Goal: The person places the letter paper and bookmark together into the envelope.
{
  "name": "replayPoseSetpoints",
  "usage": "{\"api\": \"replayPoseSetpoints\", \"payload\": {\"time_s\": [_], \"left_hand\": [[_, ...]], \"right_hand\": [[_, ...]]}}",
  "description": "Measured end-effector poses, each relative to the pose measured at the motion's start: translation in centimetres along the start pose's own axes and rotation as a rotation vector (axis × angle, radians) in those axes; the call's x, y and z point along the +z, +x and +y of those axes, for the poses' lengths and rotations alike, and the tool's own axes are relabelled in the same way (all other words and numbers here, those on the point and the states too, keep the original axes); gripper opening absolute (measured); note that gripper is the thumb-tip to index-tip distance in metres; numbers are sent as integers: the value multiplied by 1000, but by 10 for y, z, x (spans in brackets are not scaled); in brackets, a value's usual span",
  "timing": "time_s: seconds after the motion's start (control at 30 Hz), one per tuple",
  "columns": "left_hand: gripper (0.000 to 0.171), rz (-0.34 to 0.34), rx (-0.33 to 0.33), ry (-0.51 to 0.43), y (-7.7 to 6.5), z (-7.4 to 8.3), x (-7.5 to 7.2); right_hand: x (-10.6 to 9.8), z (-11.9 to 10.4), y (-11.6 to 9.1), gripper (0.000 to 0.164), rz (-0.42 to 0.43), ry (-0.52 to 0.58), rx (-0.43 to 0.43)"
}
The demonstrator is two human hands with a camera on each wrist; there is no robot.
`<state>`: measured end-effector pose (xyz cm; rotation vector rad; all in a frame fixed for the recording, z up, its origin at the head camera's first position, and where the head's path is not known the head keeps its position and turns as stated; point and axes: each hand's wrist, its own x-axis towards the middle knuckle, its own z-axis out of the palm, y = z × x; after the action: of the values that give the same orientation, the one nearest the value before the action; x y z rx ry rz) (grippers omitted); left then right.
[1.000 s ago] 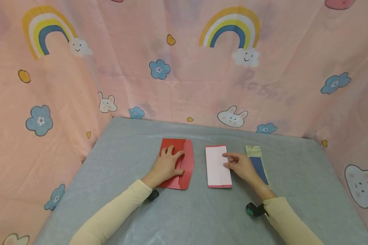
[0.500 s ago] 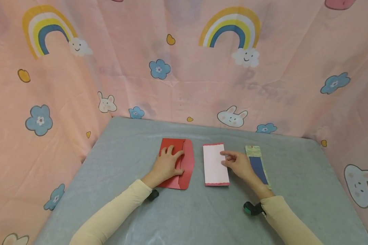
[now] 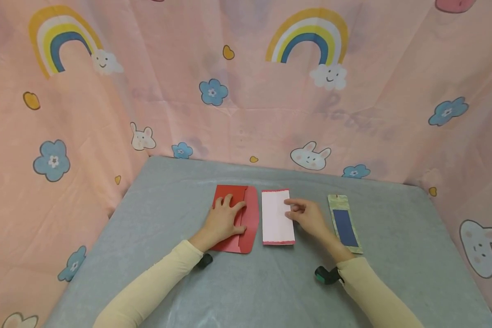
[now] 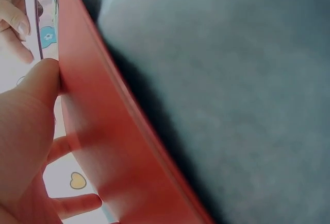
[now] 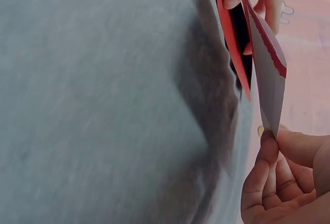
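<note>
Your right hand (image 3: pixel 309 218) pinches the card (image 3: pixel 275 217): hold it level, your left hand (image 3: pixel 221 220), fingers apart, steadying the envelope (image 3: pixel 252 215) beneath those fingers.

head: high, forward-down | wrists: low, close, forward | shared: red envelope (image 3: pixel 252 218)
</note>
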<state>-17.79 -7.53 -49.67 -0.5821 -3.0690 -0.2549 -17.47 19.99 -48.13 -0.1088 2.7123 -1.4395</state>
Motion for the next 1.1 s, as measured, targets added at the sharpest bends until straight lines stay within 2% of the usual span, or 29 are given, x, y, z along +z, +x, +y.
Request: {"api": "replayPoseSetpoints", "payload": {"time_s": [0.3, 0.67, 1.1], "left_hand": [[72, -10, -1, -5, 0, 0, -2], [69, 15, 12, -16, -1, -2, 0], [65, -18, -13, -37, -1, 1, -2]], "right_hand": [[12, -5, 8, 33, -5, 36, -21], [21, -13, 10, 32, -12, 69, -43], [34, -17, 14, 29, 1, 0, -50]]}}
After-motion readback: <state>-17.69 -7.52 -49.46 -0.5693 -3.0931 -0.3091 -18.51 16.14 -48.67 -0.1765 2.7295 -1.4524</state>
